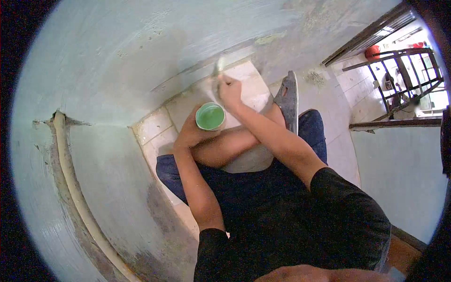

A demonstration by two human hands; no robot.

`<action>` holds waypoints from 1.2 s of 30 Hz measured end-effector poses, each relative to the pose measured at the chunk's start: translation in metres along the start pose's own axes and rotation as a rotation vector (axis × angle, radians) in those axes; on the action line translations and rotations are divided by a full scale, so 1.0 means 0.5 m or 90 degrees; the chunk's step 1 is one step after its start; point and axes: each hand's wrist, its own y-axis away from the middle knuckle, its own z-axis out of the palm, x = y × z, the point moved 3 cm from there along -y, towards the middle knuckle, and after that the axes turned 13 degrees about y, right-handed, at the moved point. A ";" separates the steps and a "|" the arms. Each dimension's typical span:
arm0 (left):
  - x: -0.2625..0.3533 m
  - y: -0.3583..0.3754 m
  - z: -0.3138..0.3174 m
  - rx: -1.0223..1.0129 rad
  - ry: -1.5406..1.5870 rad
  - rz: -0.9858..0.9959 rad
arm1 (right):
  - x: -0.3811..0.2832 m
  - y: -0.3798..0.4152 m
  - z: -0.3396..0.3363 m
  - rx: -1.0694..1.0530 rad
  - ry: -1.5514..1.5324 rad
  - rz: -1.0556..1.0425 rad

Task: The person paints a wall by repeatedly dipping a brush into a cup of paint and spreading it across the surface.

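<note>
My left hand (pixel 190 132) is wrapped round a small round can (pixel 199 123), which it holds upright above my bent leg. Pale green paint (pixel 211 116) shows through the can's open top. My right hand (pixel 230 92) grips a paintbrush (pixel 220 67), its pale head pointing up and slightly blurred. In this view the brush overlaps the foot of the wall (pixel 155 61), just beyond the can. The right fingers are closed round the handle, most of which they hide.
Pale floor tiles (pixel 188 107) run along the wall. A beige pipe (pixel 70 174) sits in a rough groove at left. A grey sandal (pixel 287 101) is on my foot. At upper right, a doorway shows a dark metal rack (pixel 399 80) and a red object (pixel 372 51).
</note>
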 end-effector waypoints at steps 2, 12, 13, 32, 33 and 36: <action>-0.006 0.002 -0.005 -0.009 -0.010 -0.004 | 0.004 0.027 0.017 -0.171 0.100 -0.182; -0.006 0.011 0.000 -0.012 -0.049 0.000 | -0.039 -0.173 -0.167 -0.262 0.270 -0.067; 0.000 0.012 0.000 -0.012 -0.048 -0.001 | -0.036 -0.195 -0.190 -0.206 0.274 -0.080; 0.015 0.007 0.012 -0.011 -0.049 -0.003 | -0.081 -0.083 -0.075 -0.011 0.292 -0.125; 0.014 0.007 0.011 -0.006 -0.043 0.007 | -0.089 -0.064 -0.076 -0.008 0.292 -0.125; 0.014 0.006 0.009 -0.005 -0.081 -0.011 | -0.102 -0.029 -0.059 -0.294 0.317 -0.072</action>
